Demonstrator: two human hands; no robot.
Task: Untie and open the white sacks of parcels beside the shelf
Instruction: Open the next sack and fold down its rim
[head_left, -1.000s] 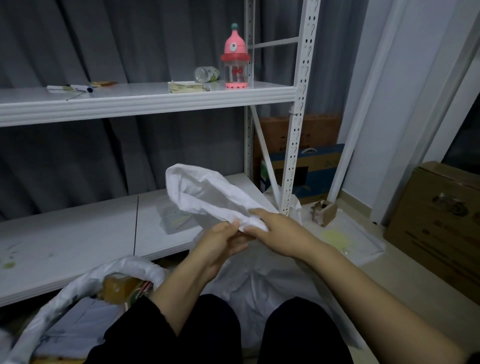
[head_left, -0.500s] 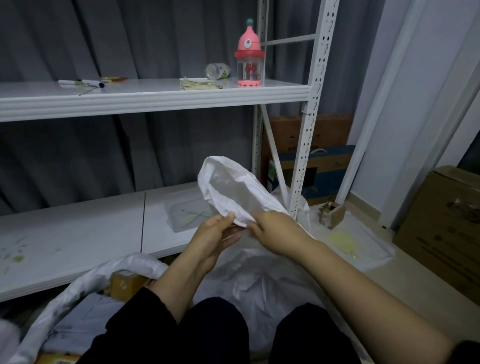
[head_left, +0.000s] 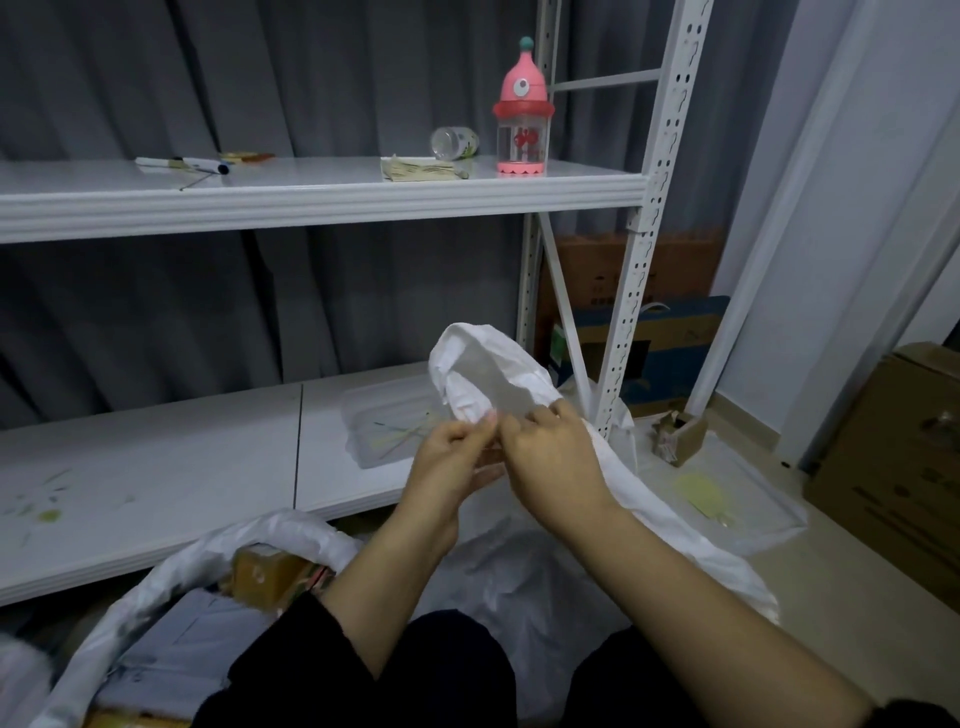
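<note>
Lower-left white sack (head_left: 218, 561) already open w/ parcels showing; 2nd sack's neck (head_left: 483, 374), raised in front of shelf (head_left: 311, 192), pinched by curled fingertips of left hand (head_left: 452, 462) & right hand (head_left: 553, 462), prob. not yet untied.

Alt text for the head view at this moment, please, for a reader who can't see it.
The left hand and the right hand pinch the bunched neck of a white sack, held up in front of a white metal shelf. At lower left a second sack lies open, with parcels showing inside. A pink bottle stands on the upper board.
</note>
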